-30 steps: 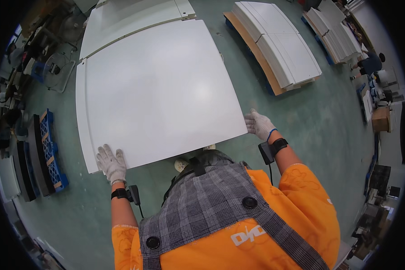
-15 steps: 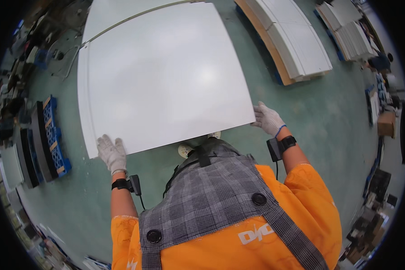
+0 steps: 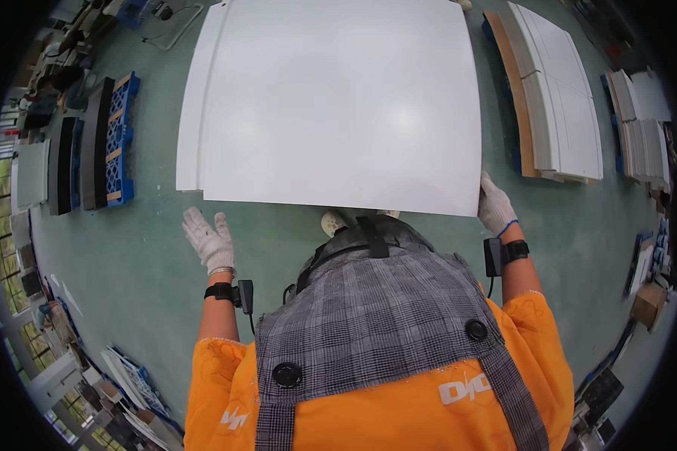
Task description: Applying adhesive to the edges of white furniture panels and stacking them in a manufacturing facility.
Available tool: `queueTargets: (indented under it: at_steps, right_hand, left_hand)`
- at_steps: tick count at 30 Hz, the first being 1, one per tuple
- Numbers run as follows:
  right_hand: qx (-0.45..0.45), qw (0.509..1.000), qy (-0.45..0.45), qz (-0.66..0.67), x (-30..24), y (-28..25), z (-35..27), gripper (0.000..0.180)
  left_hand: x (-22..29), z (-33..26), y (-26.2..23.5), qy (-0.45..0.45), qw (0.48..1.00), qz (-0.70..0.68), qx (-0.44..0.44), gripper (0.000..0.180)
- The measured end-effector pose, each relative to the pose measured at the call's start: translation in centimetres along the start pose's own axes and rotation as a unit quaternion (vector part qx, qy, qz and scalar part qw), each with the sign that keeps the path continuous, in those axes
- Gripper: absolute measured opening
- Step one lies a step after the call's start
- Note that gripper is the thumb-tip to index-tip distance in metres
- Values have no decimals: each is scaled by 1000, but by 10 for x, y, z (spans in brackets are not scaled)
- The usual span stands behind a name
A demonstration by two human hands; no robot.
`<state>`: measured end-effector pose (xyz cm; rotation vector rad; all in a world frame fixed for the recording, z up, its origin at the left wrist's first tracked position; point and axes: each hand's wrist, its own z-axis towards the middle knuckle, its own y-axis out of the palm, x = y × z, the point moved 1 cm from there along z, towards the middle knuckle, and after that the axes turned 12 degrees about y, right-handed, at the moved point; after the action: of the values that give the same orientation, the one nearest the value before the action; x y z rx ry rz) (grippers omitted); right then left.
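Head view: A worker in an orange shirt and grey checked vest stands on a green workshop floor (image 3: 143,263), with a large white panel (image 3: 338,105) spread flat in front of the body. The panel's near edge runs across the frame just above the worker's chest, and a second white sheet shows along its left margin, directly underneath.

The right hand (image 3: 495,207), in a white knit glove, grips the panel's near right corner, fingers curled around the edge. The left hand (image 3: 209,239), gloved the same way, is off the panel: it hangs just below the near left corner, palm down and fingers spread wide, holding nothing. A black band with a small dark unit sits on each wrist.

To the left on the floor lie a blue plastic pallet (image 3: 119,139) and dark boards (image 3: 79,154) stood beside it. To the right, well apart from the panel, a stack of white panels (image 3: 560,98) rests on a brown base, with a smaller stack of pale sheets (image 3: 639,124) beyond it.
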<state>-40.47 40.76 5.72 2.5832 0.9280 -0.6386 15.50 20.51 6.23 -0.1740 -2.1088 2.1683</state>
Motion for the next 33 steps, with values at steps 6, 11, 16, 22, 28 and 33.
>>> queueTargets:
  at_steps: [6,11,16,22,28,33]
  right_hand:
    - [8,998,34,-46,-14,13,1,41]
    - [35,998,-47,-13,-17,22,-4,57]
    - [41,995,-18,-86,-15,20,7,60]
    - [23,997,36,-67,-29,50,-29,62]
    - [-142,986,-52,-63,-68,46,-85,57]
    - [-72,882,-352,-305,-98,55,-133,66]
  left_hand:
    - [50,10,0,184,982,34,39,70]
    - [78,14,12,196,979,28,45,70]
    - [81,11,-1,204,979,-8,-10,71]
    - [77,16,-27,170,982,-19,-81,76]
    - [75,22,-44,182,977,-78,-74,78]
    - [64,26,-46,208,969,-131,-18,74]
